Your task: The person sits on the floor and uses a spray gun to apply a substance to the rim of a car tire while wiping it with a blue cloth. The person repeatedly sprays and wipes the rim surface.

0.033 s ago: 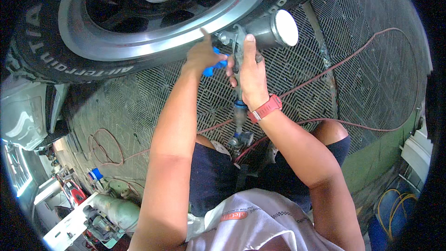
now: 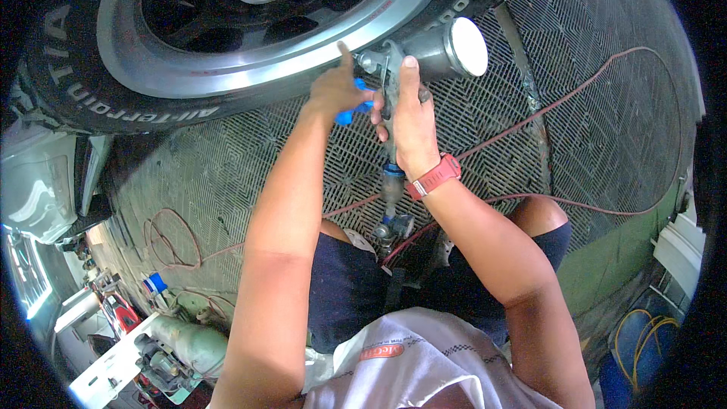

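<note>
My right hand [image 2: 413, 117] is wrapped round the handle of a metal spray gun [image 2: 389, 79] with a grey cup [image 2: 435, 53] on it. The cup's white round end faces right, and the gun's nozzle lies close to the wheel rim [image 2: 303, 60]. My left hand [image 2: 333, 91] is beside the nozzle, its index finger stretched toward the rim. The other fingers and thumb close on a crumpled blue piece [image 2: 344, 116] that looks like cloth, partly hidden by the hand. The black tyre [image 2: 136, 113] with raised white letters surrounds the silver rim.
A thin red hose [image 2: 591, 91] loops over the dark ribbed floor mat [image 2: 500, 136] on both sides. My knees are close below the gun's fittings [image 2: 394, 227]. A greenish tank [image 2: 189, 341] stands at the lower left; a yellow cable [image 2: 632, 348] lies at the lower right.
My left hand has moved slightly to the right along the rim, with the blue piece in it. My right hand and the spray gun have barely shifted.
</note>
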A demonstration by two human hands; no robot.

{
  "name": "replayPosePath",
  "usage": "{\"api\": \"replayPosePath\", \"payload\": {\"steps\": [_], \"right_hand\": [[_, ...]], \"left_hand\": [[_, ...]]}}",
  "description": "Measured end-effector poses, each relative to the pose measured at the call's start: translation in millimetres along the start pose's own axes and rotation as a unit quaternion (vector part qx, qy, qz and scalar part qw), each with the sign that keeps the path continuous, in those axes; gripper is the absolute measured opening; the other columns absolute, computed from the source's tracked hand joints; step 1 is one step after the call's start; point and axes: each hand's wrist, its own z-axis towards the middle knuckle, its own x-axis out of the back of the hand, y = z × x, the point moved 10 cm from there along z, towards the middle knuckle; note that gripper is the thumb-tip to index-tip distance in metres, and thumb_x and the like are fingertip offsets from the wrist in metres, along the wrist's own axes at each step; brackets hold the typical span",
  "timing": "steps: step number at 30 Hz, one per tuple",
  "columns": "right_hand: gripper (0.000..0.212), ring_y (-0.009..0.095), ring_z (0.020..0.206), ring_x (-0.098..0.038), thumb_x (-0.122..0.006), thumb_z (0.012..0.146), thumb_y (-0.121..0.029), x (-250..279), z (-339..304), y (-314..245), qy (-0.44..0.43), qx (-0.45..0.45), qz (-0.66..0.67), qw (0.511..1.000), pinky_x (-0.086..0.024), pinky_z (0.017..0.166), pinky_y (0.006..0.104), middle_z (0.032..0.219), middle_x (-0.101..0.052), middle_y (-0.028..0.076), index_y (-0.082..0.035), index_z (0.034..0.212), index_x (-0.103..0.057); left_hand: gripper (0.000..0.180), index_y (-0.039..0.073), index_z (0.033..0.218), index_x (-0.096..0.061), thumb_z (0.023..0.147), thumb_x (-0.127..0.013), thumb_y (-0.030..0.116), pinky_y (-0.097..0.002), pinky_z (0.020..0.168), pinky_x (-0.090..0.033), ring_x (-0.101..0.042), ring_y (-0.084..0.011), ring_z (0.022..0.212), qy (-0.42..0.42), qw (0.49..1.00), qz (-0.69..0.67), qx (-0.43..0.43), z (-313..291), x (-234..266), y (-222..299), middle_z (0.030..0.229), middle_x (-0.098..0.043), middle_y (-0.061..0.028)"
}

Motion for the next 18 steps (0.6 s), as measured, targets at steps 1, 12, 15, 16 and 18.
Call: {"api": "replayPosePath", "payload": {"steps": [1, 12, 15, 16, 18], "right_hand": [[0.068, 0.012, 0.056, -0.059, -0.039, 0.112, -0.068, -1.1, -1.2, -1.1, 0.002, 0.0, -0.002, 1.0, -0.042, 0.041, 0.0276, 0.07, -0.06, 0.002, -0.006, 0.097, -0.065], [0.069, 0.012, 0.054, -0.056, -0.04, 0.111, -0.069, 0.4, -5.7, -16.9, 0.062, 0.05, -0.016, 0.997, -0.041, 0.042, 0.0276, 0.069, -0.057, 0.002, -0.006, 0.096, -0.063], [0.066, 0.012, 0.058, -0.058, -0.041, 0.111, -0.07, -0.5, -8.2, -34.7, 0.061, 0.08, -0.009, 0.995, -0.041, 0.042, 0.0267, 0.073, -0.059, 0.002, -0.007, 0.102, -0.063], [0.067, 0.012, 0.058, -0.058, -0.042, 0.111, -0.07, 2.2, -5.2, -36.4, 0.06, 0.078, -0.01, 0.995, -0.041, 0.043, 0.0266, 0.073, -0.059, 0.002, -0.008, 0.103, -0.063], [0.067, 0.012, 0.059, -0.058, -0.043, 0.11, -0.071, 9.1, -1.0, -38.4, 0.061, 0.079, -0.007, 0.995, -0.041, 0.043, 0.0263, 0.074, -0.06, 0.001, -0.008, 0.104, -0.064]], "left_hand": [[0.135, 0.006, 0.175, 0.005, 0.081, -0.083, 0.05, -0.0491, 0.108, -0.056, -0.071, -0.0415, 0.125, -0.016, 1.0, -0.01, -0.023, 1.5, -5.8, 5.3, 0.136, -0.072, -0.0278], [0.152, -0.011, 0.168, 0.007, 0.077, -0.091, 0.061, -0.0462, 0.11, -0.056, -0.07, -0.0454, 0.126, 0.11, 0.986, -0.05, 0.111, 3.4, 47.2, -51.8, 0.133, -0.07, -0.0344], [0.157, -0.012, 0.168, 0.003, 0.07, -0.093, 0.065, -0.0444, 0.113, -0.053, -0.067, -0.0461, 0.132, 0.101, 0.987, -0.101, 0.068, 23.2, 38.0, -54.2, 0.139, -0.066, -0.0376], [0.157, -0.012, 0.168, 0.002, 0.07, -0.093, 0.064, -0.0437, 0.114, -0.053, -0.066, -0.0459, 0.133, 0.094, 0.988, -0.11, 0.049, 26.7, 36.6, -43.5, 0.14, -0.065, -0.0375], [0.155, -0.011, 0.169, -0.001, 0.07, -0.093, 0.065, -0.0417, 0.114, -0.053, -0.065, -0.0451, 0.135, 0.076, 0.99, -0.118, 0.027, 35.7, 32.4, -17.8, 0.142, -0.065, -0.0371]]}}
